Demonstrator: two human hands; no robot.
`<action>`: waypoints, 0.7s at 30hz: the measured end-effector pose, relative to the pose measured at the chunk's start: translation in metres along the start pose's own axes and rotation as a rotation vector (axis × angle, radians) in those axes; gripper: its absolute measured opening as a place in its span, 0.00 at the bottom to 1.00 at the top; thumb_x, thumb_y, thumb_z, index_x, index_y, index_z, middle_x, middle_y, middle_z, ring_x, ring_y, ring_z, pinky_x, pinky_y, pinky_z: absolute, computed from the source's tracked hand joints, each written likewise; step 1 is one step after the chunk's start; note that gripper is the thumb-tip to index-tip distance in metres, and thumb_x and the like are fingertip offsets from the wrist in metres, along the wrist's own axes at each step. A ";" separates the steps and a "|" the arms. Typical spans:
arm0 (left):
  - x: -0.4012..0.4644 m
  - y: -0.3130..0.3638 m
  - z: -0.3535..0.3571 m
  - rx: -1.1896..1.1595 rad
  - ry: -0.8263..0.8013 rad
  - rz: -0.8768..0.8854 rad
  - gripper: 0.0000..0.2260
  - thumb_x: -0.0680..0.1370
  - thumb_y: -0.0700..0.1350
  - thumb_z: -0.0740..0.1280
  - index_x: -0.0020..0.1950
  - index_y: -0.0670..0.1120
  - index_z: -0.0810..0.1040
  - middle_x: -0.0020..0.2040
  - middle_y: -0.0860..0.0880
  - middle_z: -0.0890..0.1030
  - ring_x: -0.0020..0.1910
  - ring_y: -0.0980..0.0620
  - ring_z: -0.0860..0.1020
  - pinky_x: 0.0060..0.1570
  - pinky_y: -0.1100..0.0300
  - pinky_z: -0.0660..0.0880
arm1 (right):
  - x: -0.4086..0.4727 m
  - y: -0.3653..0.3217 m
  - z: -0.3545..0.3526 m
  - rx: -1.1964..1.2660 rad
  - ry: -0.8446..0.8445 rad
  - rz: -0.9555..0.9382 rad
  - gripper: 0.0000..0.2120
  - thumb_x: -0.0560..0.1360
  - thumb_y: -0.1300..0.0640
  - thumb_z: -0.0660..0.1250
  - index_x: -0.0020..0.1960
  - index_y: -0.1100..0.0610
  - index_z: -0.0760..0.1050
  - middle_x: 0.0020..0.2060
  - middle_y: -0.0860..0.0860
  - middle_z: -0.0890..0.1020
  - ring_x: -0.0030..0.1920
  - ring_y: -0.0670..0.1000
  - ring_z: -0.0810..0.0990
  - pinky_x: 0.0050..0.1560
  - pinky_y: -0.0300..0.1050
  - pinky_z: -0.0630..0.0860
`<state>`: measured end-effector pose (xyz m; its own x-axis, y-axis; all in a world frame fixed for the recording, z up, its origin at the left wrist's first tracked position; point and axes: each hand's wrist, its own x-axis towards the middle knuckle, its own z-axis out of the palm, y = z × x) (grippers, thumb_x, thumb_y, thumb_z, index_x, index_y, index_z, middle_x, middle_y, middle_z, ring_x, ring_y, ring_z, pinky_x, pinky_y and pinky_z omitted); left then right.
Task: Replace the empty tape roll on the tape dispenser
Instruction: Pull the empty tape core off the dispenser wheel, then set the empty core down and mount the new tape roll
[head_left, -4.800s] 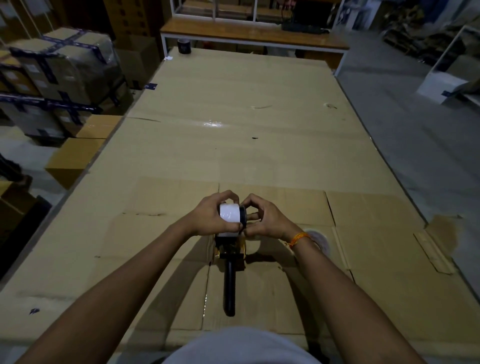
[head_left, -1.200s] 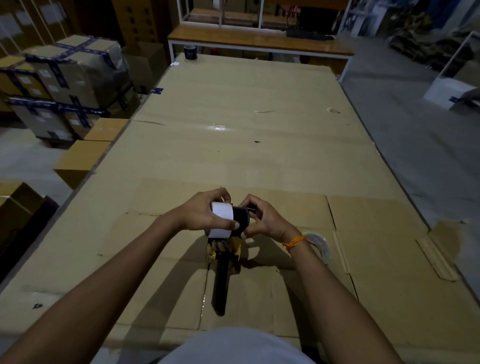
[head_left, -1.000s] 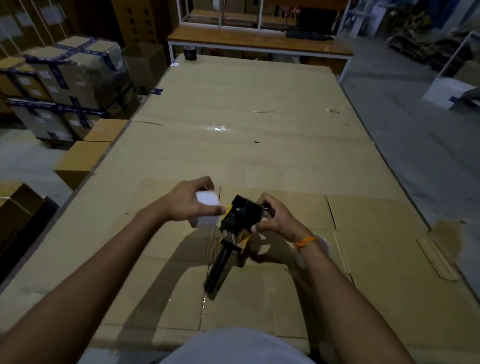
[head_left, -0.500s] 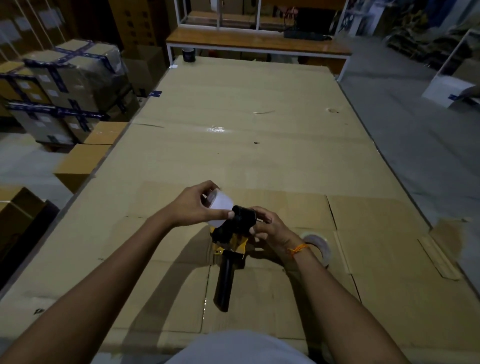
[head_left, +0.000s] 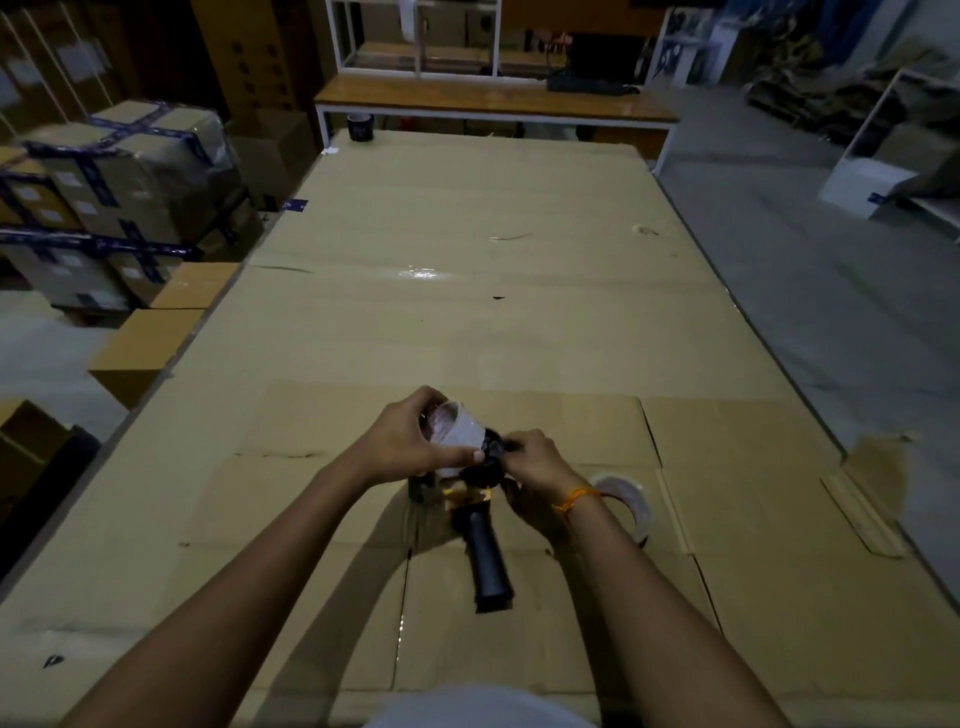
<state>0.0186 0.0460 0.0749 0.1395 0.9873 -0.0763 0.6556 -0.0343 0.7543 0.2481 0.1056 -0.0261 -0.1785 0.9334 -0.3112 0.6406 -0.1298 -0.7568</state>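
A black and yellow tape dispenser (head_left: 480, 540) lies on the cardboard-covered table (head_left: 467, 291), its black handle pointing toward me. My left hand (head_left: 410, 441) grips a white empty tape core (head_left: 457, 436), tilted, at the dispenser's black spindle. My right hand (head_left: 535, 465) pinches the spindle end of the dispenser from the right. A roll of clear tape (head_left: 626, 501) lies flat on the table just right of my right wrist, partly hidden by it.
Taped cardboard boxes (head_left: 119, 202) are stacked left of the table, with plain boxes (head_left: 150, 348) at the table's left edge. A dark tape roll (head_left: 360, 127) stands at the table's far end before a wooden bench (head_left: 493, 104). Loose cardboard strip (head_left: 857, 514) lies at right.
The left hand pulled the white core off to the left, then brought it back, tilted, against the spindle. The dispenser's handle swung from tilted left to pointing slightly right.
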 end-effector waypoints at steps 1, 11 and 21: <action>0.001 0.002 0.003 0.012 0.007 -0.010 0.41 0.61 0.70 0.80 0.67 0.50 0.76 0.56 0.53 0.82 0.52 0.54 0.83 0.48 0.56 0.84 | -0.002 -0.002 0.001 -0.040 -0.005 -0.010 0.10 0.77 0.56 0.71 0.55 0.56 0.88 0.53 0.59 0.89 0.51 0.61 0.86 0.50 0.45 0.75; 0.014 0.010 0.045 0.153 0.032 -0.065 0.51 0.62 0.62 0.85 0.77 0.43 0.68 0.64 0.45 0.82 0.60 0.46 0.82 0.56 0.51 0.83 | -0.050 -0.037 -0.034 0.311 -0.030 -0.131 0.24 0.81 0.39 0.72 0.70 0.51 0.79 0.60 0.50 0.83 0.56 0.51 0.85 0.53 0.49 0.85; 0.030 0.049 0.090 0.058 0.061 -0.044 0.68 0.53 0.60 0.89 0.85 0.50 0.54 0.70 0.42 0.78 0.71 0.42 0.77 0.67 0.48 0.80 | -0.059 -0.017 -0.093 0.013 -0.048 -0.228 0.49 0.62 0.36 0.87 0.78 0.47 0.73 0.70 0.46 0.82 0.66 0.49 0.82 0.65 0.51 0.83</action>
<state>0.1212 0.0602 0.0508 0.0653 0.9956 -0.0674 0.7022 0.0021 0.7120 0.3170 0.0833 0.0585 -0.3529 0.9222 -0.1581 0.5704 0.0781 -0.8176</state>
